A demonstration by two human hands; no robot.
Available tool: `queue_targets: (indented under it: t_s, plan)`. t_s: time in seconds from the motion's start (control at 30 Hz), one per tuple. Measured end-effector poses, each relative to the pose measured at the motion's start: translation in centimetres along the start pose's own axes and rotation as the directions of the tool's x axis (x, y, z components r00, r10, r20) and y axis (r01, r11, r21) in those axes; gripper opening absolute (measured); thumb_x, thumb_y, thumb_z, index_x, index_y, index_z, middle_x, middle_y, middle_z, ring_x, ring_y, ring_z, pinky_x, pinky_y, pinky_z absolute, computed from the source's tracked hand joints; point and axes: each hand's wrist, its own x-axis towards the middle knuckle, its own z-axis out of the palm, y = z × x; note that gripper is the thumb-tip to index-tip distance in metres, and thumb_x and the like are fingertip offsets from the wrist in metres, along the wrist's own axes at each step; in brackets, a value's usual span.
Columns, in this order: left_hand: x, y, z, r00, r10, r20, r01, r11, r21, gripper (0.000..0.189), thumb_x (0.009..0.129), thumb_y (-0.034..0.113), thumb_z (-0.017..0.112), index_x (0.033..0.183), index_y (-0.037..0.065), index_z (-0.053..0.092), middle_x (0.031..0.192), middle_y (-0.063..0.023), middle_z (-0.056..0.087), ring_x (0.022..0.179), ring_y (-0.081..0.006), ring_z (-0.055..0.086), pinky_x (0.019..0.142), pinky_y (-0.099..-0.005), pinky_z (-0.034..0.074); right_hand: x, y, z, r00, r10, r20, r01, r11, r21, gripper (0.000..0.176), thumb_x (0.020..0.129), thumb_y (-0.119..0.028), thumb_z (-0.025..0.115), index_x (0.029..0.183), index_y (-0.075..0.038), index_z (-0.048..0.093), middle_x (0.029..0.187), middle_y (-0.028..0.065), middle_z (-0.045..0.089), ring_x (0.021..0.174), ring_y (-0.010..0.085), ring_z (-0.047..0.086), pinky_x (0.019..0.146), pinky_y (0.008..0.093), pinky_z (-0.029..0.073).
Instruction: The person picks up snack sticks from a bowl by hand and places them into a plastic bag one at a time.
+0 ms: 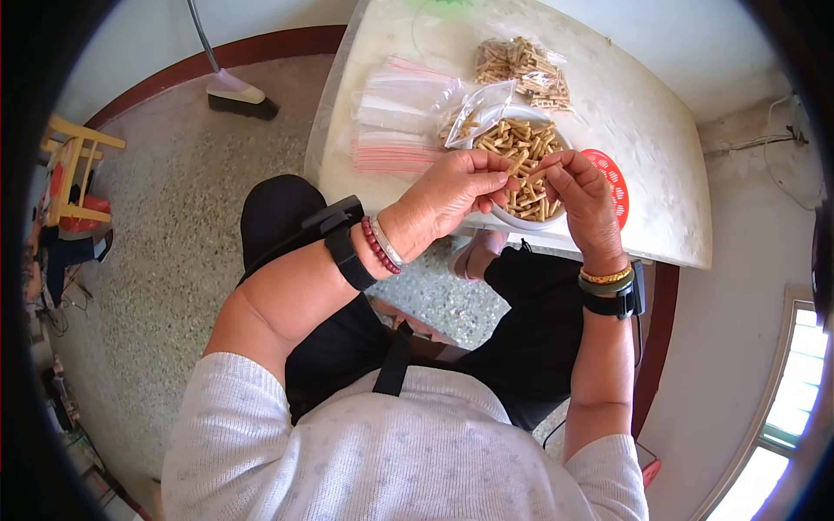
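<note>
Head view: a seated person works with both hands over a table (660, 208).
Left hand (447, 191): thumb and index finger nearly closed in a pinch above the bowl, with a short stick (519, 163) at the fingertips; the other fingers are curled.
Right hand (586, 195): thumb and index finger pinched on a thin tan piece (540, 174), facing the left hand; the other fingers are folded in. Whether stick and piece touch, I cannot tell.
Bowl (532, 224): pale, near the table's front edge, below both hands, heaped with short tan sticks (521, 139).
Open bag (473, 113): clear, at the bowl's left side, with a few sticks inside.
Full bags (526, 74): clear, packed with sticks, just beyond the bowl.
Flat bags (395, 122): clear with reddish edges, spread in a layered pile left of the bowl.
Red lid (611, 178): pierced with pale slots, right of the bowl, partly behind the right hand.
Wrists: a black strap (349, 259) and beads (380, 246) on the left; a gold bangle (605, 276) and a black band (611, 304) on the right.
Floor: speckled, with a broom (239, 97) by the wall and a wooden chair (80, 174) at far left.
</note>
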Motion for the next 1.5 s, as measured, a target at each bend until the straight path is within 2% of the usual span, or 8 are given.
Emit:
queue_targets:
  t_s: [0.2,0.27,0.9,1.0,1.1,1.2,1.4,1.5]
  plan:
    - [0.1,-0.2,0.0,0.999,-0.033,0.027,0.034,0.999,-0.034,0.015,0.093,0.009,0.058,0.106,0.003,0.06,0.101,-0.0063,0.066,0.088,-0.0124,0.064,0.069,-0.0229,0.049,0.1,0.7,-0.8,1.0,-0.002,-0.003,0.002,1.0,-0.03,0.014,0.092,-0.019,0.063,0.094,-0.005,0.064,0.077,-0.0053,0.057,0.068,0.0027,0.046,0.063,0.0182,0.039]
    - [0.1,-0.3,0.1,0.992,-0.024,0.125,0.028,0.999,-0.035,0.016,0.093,0.009,0.058,0.108,0.003,0.06,0.106,-0.0082,0.065,0.095,-0.0149,0.064,0.075,-0.026,0.051,0.1,0.8,-0.4,0.999,0.008,-0.032,-0.008,1.0,0.002,0.015,0.092,-0.017,0.063,0.098,-0.003,0.064,0.078,-0.005,0.057,0.068,0.0029,0.046,0.063,0.0181,0.039]
    - [0.1,-0.1,0.0,0.991,-0.015,0.136,0.021,0.999,-0.049,0.015,0.092,0.01,0.06,0.105,0.002,0.062,0.1,-0.0081,0.066,0.083,-0.0108,0.062,0.077,-0.0253,0.051,0.1,-0.2,-0.2,0.997,0.045,-0.056,-0.048,0.997,-0.061,0.013,0.091,-0.011,0.062,0.097,0.0,0.065,0.079,-0.0028,0.06,0.069,0.0038,0.049,0.064,0.0185,0.041]
    - [-0.1,0.2,0.4,0.998,0.014,0.067,-0.017,0.999,0.043,0.016,0.091,0.011,0.06,0.103,0.001,0.062,0.096,-0.0071,0.066,0.082,-0.0097,0.062,0.073,-0.024,0.051,0.5,-0.7,0.2,0.982,-0.047,-0.184,0.03,0.995,-0.097,0.012,0.091,-0.012,0.062,0.095,-0.001,0.065,0.078,-0.0029,0.06,0.068,0.0034,0.049,0.063,0.0179,0.04]
    - [-0.2,0.4,0.5,0.995,0.099,0.023,-0.096,0.843,0.53,0.017,0.09,0.014,0.063,0.097,-0.001,0.065,0.086,-0.0017,0.066,0.075,-0.0074,0.061,0.062,-0.0225,0.05,0.9,-1.0,0.4,0.93,-0.216,-0.297,0.165,0.968,-0.19,0.012,0.094,-0.014,0.061,0.093,-0.002,0.063,0.076,-0.0033,0.058,0.068,0.0032,0.047,0.064,0.0176,0.04]
    - [-0.1,0.1,0.7,0.998,0.069,0.002,-0.054,0.762,0.646,0.015,0.09,0.013,0.063,0.096,0.0,0.065,0.084,-0.001,0.066,0.074,-0.0066,0.06,0.061,-0.0225,0.05,1.3,-1.3,1.6,0.9,-0.312,-0.304,0.263,0.946,-0.191,0.01,0.092,-0.011,0.063,0.089,-0.002,0.061,0.077,-0.003,0.06,0.069,0.0022,0.05,0.063,0.0174,0.042]
    - [-0.3,0.4,0.8,0.996,0.067,0.065,-0.093,0.761,0.642,0.016,0.09,0.013,0.062,0.097,-0.001,0.064,0.079,-0.0012,0.064,0.064,-0.0062,0.056,0.056,-0.0214,0.047,4.1,-1.7,4.5,0.852,-0.445,-0.275,0.378,0.887,-0.265,0.007,0.087,-0.004,0.067,0.094,-0.002,0.065,0.079,-0.001,0.062,0.069,0.0038,0.052,0.062,0.0193,0.044]
    - [-0.4,0.7,0.7,0.997,0.065,0.045,-0.079,0.766,0.638,0.016,0.09,0.012,0.062,0.098,-0.002,0.063,0.077,-0.0011,0.063,0.06,-0.0059,0.054,0.054,-0.021,0.046,5.6,-1.4,5.0,0.84,-0.508,-0.192,0.361,0.786,-0.501,0.01,0.082,-0.003,0.07,0.092,-0.003,0.068,0.078,0.0037,0.063,0.065,0.0083,0.055,0.059,0.022,0.045]
